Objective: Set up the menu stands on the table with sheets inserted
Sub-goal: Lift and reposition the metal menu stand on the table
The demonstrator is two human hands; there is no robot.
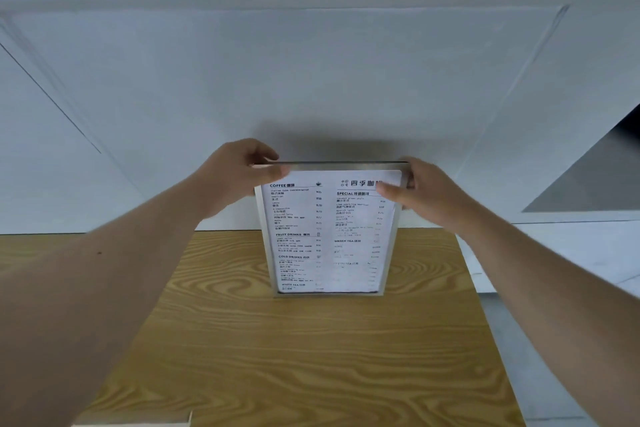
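At the far edge of the wooden table (277, 357), against the white wall (311, 80), the clear menu stand (389, 253) stands upright with the printed sheet (322, 236) inside it, the left hand (239, 173) pinching its top left corner and the right hand (426, 194) closed on its top right corner. To finish well, I judge both hands should press the sheet evenly down until it sits square, then let go gently so the stand does not tip
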